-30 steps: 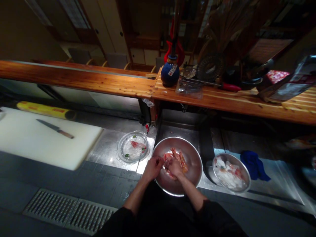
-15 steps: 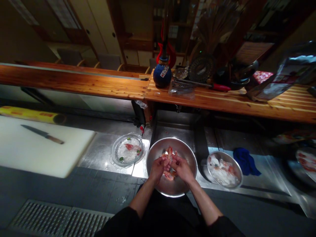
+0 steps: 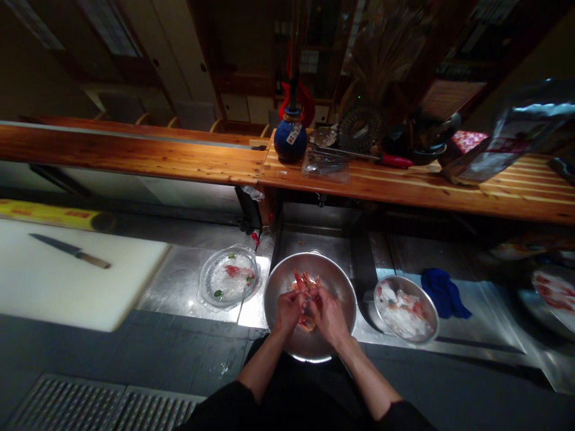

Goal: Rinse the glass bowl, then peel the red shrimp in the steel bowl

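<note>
A wide steel bowl (image 3: 342, 290) stands at the sink's near edge, with several reddish shrimp (image 3: 307, 279) inside it. Both of my hands are over the bowl, fingertips drawn together. My left hand (image 3: 288, 310) is closed in a pinch on a shrimp, mostly hidden behind the fingers. From the other side, my right hand (image 3: 330, 314) pinches the same shrimp, its thumb and fingers close to the left fingertips. More orange-red shrimp show below and between the hands.
Left of the bowl is a clear dish (image 3: 206, 281) holding ice, a red shrimp piece and green bits. To the right stands a smaller steel bowl (image 3: 435, 308) with whitish and pink contents, beside a blue cloth (image 3: 444, 293). A knife (image 3: 67, 248) lies on the white cutting board (image 3: 81, 293).
The shrimp between my fingers showed more clearly before; now my fingers cover most of it. Both hands have shifted slightly lower in the bowl, and the view has moved a little.
</note>
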`<state>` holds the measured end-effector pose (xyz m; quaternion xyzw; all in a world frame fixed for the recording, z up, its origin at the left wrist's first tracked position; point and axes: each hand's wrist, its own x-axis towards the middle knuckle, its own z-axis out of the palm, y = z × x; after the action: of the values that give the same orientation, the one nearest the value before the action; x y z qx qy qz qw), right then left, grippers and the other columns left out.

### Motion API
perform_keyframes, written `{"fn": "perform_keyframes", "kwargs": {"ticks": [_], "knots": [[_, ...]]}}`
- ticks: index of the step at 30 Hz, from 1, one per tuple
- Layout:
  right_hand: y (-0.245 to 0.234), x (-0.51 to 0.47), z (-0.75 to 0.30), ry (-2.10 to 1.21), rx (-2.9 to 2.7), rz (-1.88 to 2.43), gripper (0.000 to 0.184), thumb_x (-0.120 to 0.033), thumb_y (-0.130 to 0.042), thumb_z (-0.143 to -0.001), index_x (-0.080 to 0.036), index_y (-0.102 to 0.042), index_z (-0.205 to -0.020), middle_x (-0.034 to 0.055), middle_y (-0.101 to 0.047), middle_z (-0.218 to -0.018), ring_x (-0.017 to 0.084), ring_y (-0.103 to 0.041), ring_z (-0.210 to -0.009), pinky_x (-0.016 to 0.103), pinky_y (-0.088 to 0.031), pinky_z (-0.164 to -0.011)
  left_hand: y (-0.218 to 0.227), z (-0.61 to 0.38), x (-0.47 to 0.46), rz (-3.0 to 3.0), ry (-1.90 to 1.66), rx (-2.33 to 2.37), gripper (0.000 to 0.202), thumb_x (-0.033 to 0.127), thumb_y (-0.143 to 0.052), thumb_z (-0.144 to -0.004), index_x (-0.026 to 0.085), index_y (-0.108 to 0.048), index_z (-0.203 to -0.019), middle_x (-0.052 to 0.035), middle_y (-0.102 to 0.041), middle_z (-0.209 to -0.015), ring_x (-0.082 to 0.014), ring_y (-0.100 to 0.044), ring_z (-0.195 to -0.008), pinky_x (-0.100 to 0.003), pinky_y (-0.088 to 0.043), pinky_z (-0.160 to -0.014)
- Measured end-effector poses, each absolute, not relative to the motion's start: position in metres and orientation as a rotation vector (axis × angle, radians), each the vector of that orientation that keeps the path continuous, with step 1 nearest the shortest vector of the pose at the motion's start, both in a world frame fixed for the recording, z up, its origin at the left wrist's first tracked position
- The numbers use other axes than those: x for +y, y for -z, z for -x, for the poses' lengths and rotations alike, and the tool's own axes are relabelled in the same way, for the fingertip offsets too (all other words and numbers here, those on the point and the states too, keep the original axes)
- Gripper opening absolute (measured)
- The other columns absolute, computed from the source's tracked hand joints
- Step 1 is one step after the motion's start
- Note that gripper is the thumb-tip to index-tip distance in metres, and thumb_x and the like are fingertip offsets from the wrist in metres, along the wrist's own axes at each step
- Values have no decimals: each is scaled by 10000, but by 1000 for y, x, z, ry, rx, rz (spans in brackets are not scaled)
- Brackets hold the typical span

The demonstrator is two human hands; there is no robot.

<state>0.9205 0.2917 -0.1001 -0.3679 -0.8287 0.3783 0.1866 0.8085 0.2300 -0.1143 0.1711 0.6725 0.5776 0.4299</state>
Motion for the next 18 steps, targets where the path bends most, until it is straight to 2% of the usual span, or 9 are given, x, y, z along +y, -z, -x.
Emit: {"fn": "perform_keyframes", "kwargs": {"ticks": [6, 12, 15, 18], "knots": [[103, 289, -924, -1161, -2253, 1098, 97, -242, -484, -878, -204, -558, -929, 44, -681, -822, 218, -642, -759, 313, -462, -692, 110, -802, 230, -461, -1368, 1723, 183, 286, -532, -653, 158, -626, -562, 20, -506, -467, -108, -425, -455, -229, -302, -471], [98, 289, -925, -1166, -2250, 1060, 105, -237, -511, -860, -203, -585, -926, 44, -681, -837, 218, -637, -771, 327, -467, -724, 105, -795, 231, -510, -1301, 1744, 150, 261, -549, -628, 162, -605, -530, 19, -514, -455, -105, -425, -439, -228, -303, -465], [97, 290, -925, -1438, -2073, 1053, 122, -289, -553, -850, -199, -600, -917, 40, -684, -831, 209, -643, -756, 322, -490, -716, 106, -791, 229, -498, -1267, 1766, 168, 255, -571, -620, 168, -549, -478, 22, -488, -433, -96, -403, -417, -221, -277, -444], [100, 292, -925, -1701, -1876, 1051, 193, -359, -603, -822, -186, -611, -906, 44, -681, -831, 203, -640, -744, 317, -505, -697, 108, -786, 228, -518, -1245, 1703, 222, 327, -609, -642, 167, -558, -496, 18, -492, -435, -98, -407, -412, -225, -292, -447]]}}
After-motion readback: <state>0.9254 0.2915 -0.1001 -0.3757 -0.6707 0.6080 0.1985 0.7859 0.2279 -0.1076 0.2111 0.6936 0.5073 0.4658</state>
